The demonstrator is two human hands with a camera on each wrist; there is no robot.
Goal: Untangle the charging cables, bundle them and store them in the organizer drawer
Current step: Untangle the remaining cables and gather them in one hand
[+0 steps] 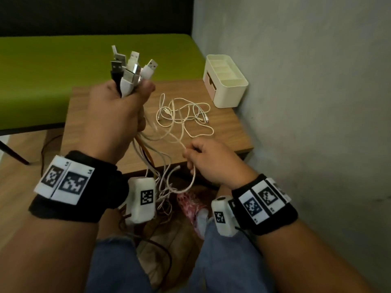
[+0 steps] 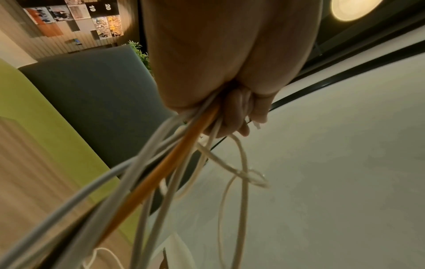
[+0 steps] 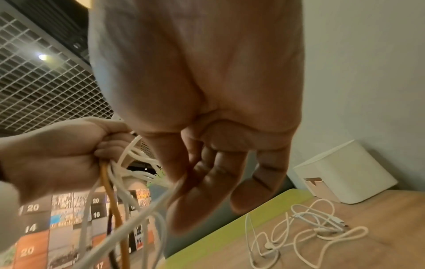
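Note:
My left hand (image 1: 118, 115) is raised above the table's near left part and grips a bunch of cables (image 1: 129, 75) just below their USB plugs, which stick up out of the fist. White, orange and dark cords (image 2: 161, 182) hang down from it in a tangle. Lower right, my right hand (image 1: 203, 159) pinches one white cord (image 1: 191, 178) of that tangle between thumb and fingers (image 3: 207, 182). Another loose white cable (image 1: 186, 115) lies coiled on the wooden table (image 1: 232, 132). The cream organizer (image 1: 227, 82) stands at the table's far right corner, its pink drawer (image 1: 208, 80) facing left.
A grey wall (image 1: 306, 102) runs close along the table's right side. A green surface (image 1: 63, 81) lies behind and left of the table. My knees in jeans (image 1: 222, 261) are below, with dark cords on the wooden floor (image 1: 17, 166).

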